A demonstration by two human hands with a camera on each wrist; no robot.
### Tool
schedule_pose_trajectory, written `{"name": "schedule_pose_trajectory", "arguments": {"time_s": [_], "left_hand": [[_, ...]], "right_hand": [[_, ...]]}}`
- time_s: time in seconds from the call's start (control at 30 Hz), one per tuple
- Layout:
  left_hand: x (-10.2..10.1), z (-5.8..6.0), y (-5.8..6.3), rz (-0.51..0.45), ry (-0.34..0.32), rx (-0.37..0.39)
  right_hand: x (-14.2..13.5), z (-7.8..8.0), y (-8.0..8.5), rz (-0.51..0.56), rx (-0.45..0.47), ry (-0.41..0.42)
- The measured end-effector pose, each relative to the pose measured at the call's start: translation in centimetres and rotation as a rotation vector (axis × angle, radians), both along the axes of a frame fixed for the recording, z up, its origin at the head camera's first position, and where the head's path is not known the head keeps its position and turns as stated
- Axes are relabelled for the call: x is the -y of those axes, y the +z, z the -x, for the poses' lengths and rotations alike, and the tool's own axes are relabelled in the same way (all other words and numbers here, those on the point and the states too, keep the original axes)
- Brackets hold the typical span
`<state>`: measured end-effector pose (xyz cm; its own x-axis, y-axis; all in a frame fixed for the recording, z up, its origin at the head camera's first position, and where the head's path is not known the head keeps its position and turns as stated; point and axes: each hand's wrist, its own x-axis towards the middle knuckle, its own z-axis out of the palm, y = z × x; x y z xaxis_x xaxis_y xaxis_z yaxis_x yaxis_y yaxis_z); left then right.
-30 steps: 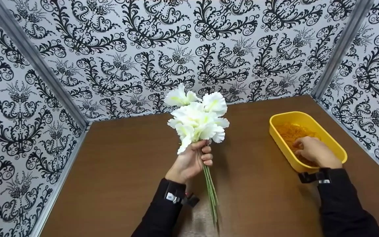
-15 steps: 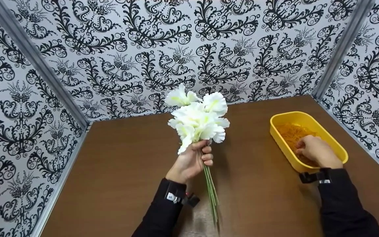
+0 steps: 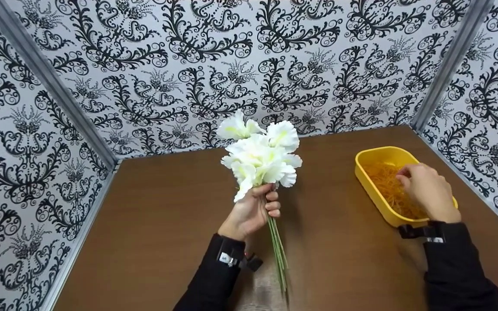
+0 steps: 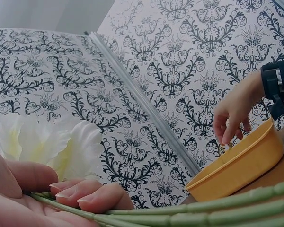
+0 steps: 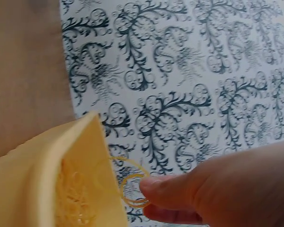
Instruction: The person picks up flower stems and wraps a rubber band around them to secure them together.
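My left hand (image 3: 249, 216) grips a bunch of white artificial flowers (image 3: 260, 160) just below the blooms, thumb and fingers curled round the stems. The green stems (image 3: 278, 252) run down toward the near side of the table. Over on the right, my right hand (image 3: 430, 190) hovers above a yellow tub (image 3: 368, 192) filled with orange-yellow rubber bands (image 3: 383, 185). In the right wrist view, thumb and finger pinch a rubber band (image 5: 122, 193), perhaps more than one, beside the tub wall. The left wrist view also shows something thin hanging from the right fingertips (image 4: 226, 140).
The brown tabletop (image 3: 167, 216) carries the tub at its right side. Patterned black-and-white panels (image 3: 218, 65) stand round the back and both sides, joined by grey metal posts (image 3: 46, 73).
My right hand has risen out of the heap of bands and shifted slightly right, with a rubber band between its fingertips. My left hand and the flowers have stayed in place.
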<state>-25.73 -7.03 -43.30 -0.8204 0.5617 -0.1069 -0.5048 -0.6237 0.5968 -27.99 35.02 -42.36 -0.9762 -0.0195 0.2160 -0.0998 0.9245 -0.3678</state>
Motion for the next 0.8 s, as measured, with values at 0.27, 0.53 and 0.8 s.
{"name": "schedule_pose_trajectory", "arguments": {"time_s": [0.27, 0.53, 0.8], "left_hand": [[-0.1, 0.1, -0.2, 0.013, 0.000, 0.012], [0.0, 0.1, -0.1, 0.008, 0.001, -0.004], [-0.1, 0.1, -0.1, 0.019, 0.005, 0.010]], "right_hand": [[0.0, -0.6, 0.9, 0.011, 0.003, -0.024], [0.0, -0.6, 1.2, 0.005, -0.036, -0.033], [0.4, -0.9, 1.4, 0.051, -0.180, -0.014]]}}
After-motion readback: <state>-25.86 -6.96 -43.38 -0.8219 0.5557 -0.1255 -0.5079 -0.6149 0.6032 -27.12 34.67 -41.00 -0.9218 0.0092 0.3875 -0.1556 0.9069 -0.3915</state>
